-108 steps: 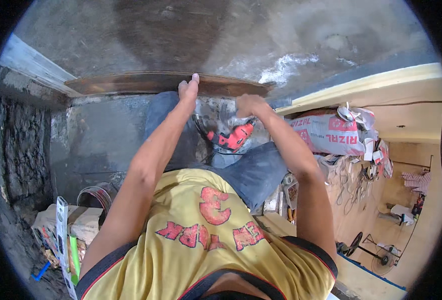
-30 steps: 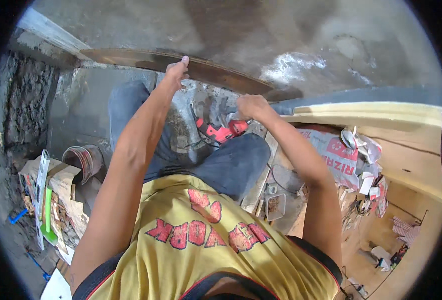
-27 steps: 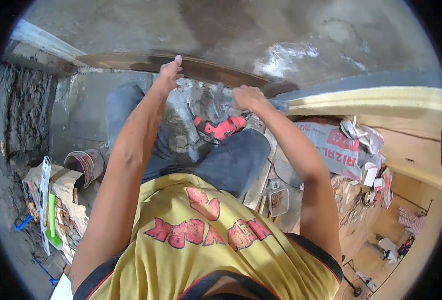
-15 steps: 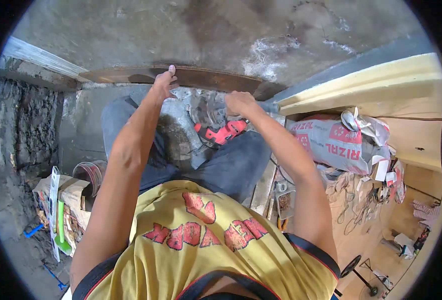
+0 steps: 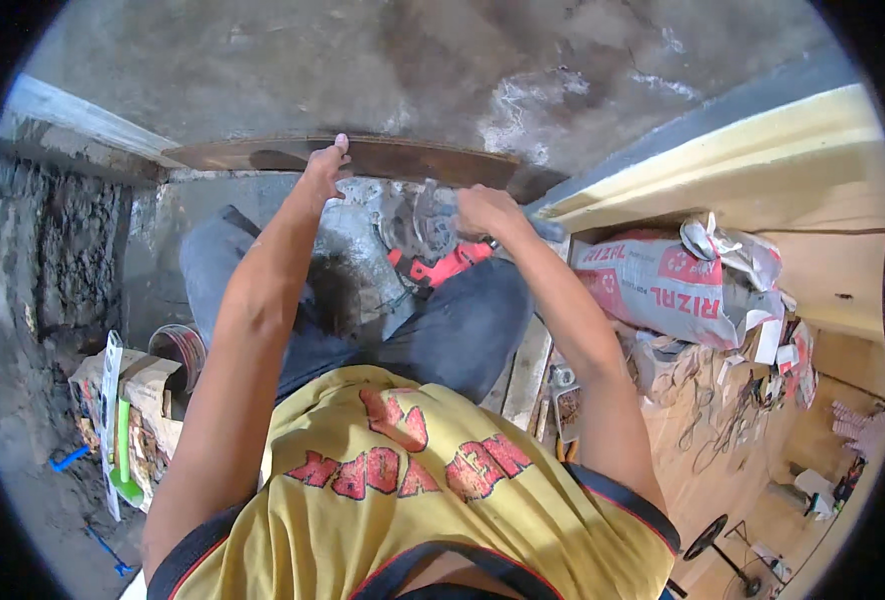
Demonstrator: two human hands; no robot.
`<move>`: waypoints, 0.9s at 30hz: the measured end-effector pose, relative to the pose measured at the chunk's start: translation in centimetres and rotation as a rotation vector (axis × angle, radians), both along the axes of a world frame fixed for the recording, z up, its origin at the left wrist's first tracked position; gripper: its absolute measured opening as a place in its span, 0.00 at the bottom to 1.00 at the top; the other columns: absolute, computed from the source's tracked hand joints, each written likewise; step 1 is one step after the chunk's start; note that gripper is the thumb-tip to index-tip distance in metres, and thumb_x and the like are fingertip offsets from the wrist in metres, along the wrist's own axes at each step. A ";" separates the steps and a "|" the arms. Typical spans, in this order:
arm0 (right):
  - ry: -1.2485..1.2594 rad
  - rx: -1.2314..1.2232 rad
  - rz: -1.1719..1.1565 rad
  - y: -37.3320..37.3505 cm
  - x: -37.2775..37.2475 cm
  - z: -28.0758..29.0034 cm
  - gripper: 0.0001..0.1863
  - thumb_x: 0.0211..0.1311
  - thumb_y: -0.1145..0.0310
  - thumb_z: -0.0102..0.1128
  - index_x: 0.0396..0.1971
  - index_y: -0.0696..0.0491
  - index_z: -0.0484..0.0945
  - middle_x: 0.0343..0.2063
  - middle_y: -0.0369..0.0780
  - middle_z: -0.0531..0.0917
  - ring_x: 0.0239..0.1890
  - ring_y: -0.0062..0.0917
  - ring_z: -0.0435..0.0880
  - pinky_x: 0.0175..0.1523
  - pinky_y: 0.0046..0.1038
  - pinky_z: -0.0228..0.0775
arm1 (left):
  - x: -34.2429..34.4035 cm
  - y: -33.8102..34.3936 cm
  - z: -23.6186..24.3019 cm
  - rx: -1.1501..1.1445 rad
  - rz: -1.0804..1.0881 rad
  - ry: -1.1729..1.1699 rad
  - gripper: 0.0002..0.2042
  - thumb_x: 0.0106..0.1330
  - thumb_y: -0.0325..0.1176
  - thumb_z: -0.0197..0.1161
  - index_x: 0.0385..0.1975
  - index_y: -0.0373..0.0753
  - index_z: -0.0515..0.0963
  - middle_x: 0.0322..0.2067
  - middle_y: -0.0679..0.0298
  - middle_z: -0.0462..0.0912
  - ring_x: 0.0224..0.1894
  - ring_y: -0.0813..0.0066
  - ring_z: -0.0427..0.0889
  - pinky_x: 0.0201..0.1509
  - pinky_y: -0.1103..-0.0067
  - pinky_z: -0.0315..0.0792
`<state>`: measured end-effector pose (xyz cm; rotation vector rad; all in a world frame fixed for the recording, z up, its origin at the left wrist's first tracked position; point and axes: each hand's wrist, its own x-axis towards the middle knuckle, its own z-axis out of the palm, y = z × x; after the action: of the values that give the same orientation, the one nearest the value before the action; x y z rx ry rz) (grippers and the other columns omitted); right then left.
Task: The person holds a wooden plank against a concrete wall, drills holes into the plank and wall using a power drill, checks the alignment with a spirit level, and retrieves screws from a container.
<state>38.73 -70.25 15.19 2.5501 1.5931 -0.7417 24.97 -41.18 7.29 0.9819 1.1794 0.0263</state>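
Note:
A long, thin brown board (image 5: 418, 162) runs along the foot of the grey wall. My left hand (image 5: 329, 172) grips it left of its middle, thumb over the top edge and fingers lower down. Close to the board's right end, my right hand (image 5: 488, 212) is closed; its curled fingers hide whatever they hold. Just left of and below that hand lies a red power tool (image 5: 441, 265) with a grey, round guard-like front part, on the pale floor between my knees. My right knee covers some of its body.
A grey-and-red paper sack (image 5: 653, 285) lies right, beneath a cream ledge (image 5: 723, 170). A bucket (image 5: 178, 352), a cardboard box (image 5: 148, 385) and a white straight bar (image 5: 112, 420) stand left. Small tools and scraps are scattered over the wooden floor (image 5: 698, 485) at lower right.
My left knee has shifted left, and my right knee now covers more of the red power tool. My view has turned slightly. Both hands keep nearly the same places by the board.

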 end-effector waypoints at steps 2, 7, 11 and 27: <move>0.327 -0.043 -0.122 -4.8 1.0 -1.3 0.21 0.62 0.52 0.63 0.36 0.57 0.85 0.30 0.45 0.87 0.26 0.37 0.86 0.31 0.38 0.77 | 1.0 -0.8 -1.1 0.023 -0.048 -0.034 0.36 0.70 0.59 0.56 0.73 0.46 0.58 0.71 0.58 0.63 0.73 0.47 0.58 0.65 0.29 0.44; 1.099 0.467 -0.899 -16.7 -5.8 0.9 0.19 0.71 0.55 0.58 0.47 0.57 0.79 0.20 0.38 0.77 0.21 0.20 0.76 0.23 0.25 0.67 | -1.9 3.8 -1.9 0.030 -0.091 -0.055 0.36 0.71 0.60 0.53 0.74 0.49 0.54 0.71 0.61 0.64 0.72 0.55 0.62 0.69 0.34 0.45; 0.911 1.137 -1.591 -21.8 -10.2 -3.8 0.21 0.69 0.54 0.59 0.41 0.60 0.78 0.18 0.38 0.77 0.17 0.22 0.76 0.20 0.25 0.67 | -0.9 0.9 -1.1 -0.052 0.014 -0.048 0.38 0.71 0.60 0.53 0.73 0.41 0.54 0.73 0.59 0.59 0.73 0.54 0.62 0.70 0.35 0.44; -0.151 0.629 -1.585 -43.1 -3.2 -38.0 0.21 0.57 0.57 0.67 0.40 0.59 0.80 0.32 0.48 0.85 0.39 0.39 0.85 0.47 0.42 0.78 | 0.2 0.0 -0.2 -0.020 -0.014 0.006 0.35 0.73 0.60 0.49 0.74 0.50 0.52 0.70 0.60 0.65 0.72 0.54 0.61 0.72 0.36 0.38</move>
<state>35.54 -113.34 -22.79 3.7826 -0.7132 0.1021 25.17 -41.19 7.11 0.9734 1.1763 0.0011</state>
